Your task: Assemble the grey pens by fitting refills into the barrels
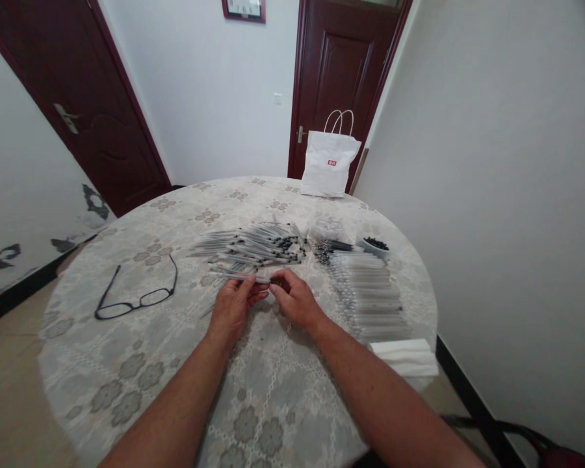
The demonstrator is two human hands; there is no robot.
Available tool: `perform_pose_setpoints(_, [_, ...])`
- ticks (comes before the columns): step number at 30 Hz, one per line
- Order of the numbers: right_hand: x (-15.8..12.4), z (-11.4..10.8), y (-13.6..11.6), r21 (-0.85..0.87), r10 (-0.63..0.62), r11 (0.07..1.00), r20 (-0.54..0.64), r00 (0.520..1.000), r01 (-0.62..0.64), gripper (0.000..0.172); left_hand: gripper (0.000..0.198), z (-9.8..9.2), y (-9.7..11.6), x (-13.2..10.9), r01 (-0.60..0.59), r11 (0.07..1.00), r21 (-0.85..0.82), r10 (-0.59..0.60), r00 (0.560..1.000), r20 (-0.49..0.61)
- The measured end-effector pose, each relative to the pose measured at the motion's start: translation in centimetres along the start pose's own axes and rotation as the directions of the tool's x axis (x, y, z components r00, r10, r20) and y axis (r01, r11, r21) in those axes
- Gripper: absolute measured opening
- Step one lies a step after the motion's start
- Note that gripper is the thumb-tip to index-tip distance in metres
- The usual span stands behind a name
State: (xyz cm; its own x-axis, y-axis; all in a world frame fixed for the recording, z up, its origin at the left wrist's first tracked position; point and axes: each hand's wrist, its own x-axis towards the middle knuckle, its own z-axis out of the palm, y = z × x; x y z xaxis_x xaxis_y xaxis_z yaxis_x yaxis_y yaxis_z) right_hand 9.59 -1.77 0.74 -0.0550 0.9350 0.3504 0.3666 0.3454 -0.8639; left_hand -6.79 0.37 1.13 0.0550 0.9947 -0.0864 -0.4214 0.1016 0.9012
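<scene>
Near the middle of the table, my left hand (236, 300) is closed around a slim translucent pen barrel (262, 280), which lies roughly level. My right hand (295, 298) pinches at the barrel's right end; whatever is between those fingertips is too small to make out. Just beyond both hands spreads a loose pile of pens (253, 244), grey-white with black ends. To the right lies a stack of clear barrels (368, 292) in rows. Small black pieces fill a white bowl (381, 251) behind that stack.
Folded eyeglasses (139, 304) with open temples rest at the left. A clear plastic bag (326, 227) sits behind the pens. A white paper bag (330, 166) stands at the far edge. White folded tissue (405, 357) lies at the right rim of the round table (175, 390).
</scene>
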Motion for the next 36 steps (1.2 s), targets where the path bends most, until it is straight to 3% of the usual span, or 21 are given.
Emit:
perform_pose_setpoints(6, [0.0,0.0,-0.3,-0.066,0.045,0.997,0.022,0.999,-0.044,0.033,0.038,-0.2,-0.4,0.2,0.009,1.0,0.001,-0.009,1.0,0.006])
perform_pose_setpoints(11, [0.0,0.2,0.1,-0.022,-0.003,1.0,-0.013,1.0,0.002,0.018,0.037,-0.1,-0.3,0.0,-0.011,1.0,-0.007,0.011,1.0,0.002])
perform_pose_setpoints(26, [-0.4,-0.1,-0.3,0.058,0.058,0.997,-0.019,0.998,-0.057,0.02,0.038,0.2,-0.3,-0.2,-0.038,0.991,-0.129,0.038,0.999,-0.003])
perform_pose_setpoints(32, [0.5,-1.4,-1.0,-0.086,0.036,0.995,-0.114,0.993,-0.046,0.017,0.034,0.4,0.1,-0.1,-0.075,0.996,-0.042,0.073,0.996,-0.06])
perform_pose_setpoints(36, [0.9,-4.6,-3.0,-0.312,0.037,0.949,0.013,0.999,-0.031,0.012,0.033,0.3,-0.2,0.0,-0.081,0.995,0.056,0.083,0.995,-0.047])
